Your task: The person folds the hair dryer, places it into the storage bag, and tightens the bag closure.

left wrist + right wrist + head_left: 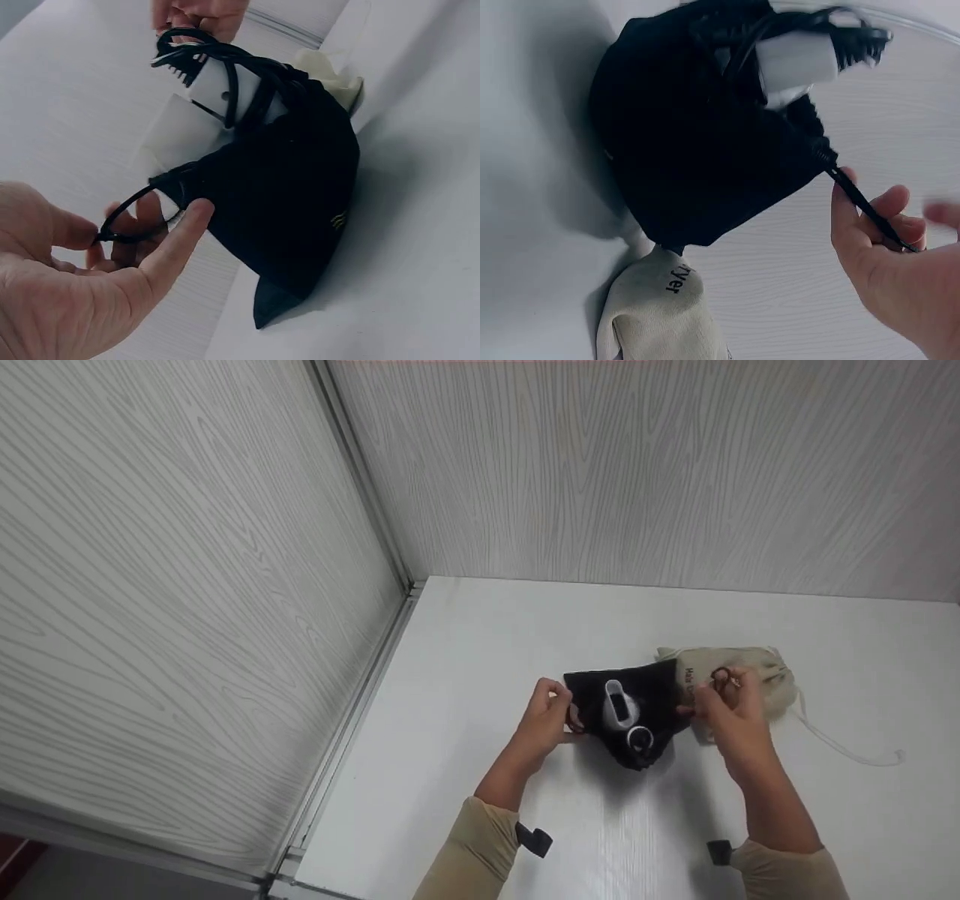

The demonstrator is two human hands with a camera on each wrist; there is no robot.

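Note:
A black cloth drawstring bag is between the two hands, its mouth open upward. A white appliance with a black cord wound around it sticks out of the mouth; its lower part is hidden in the cloth. My left hand pinches a loop of the bag's black drawstring between thumb and finger, another finger lying against the bag's edge. On the other side, my right hand holds the opposite drawstring end, pulled out from the rim.
A beige drawstring pouch with dark printed lettering lies behind the right hand, its white cord trailing right over the white table. Wood-grain panels stand at the left and the back.

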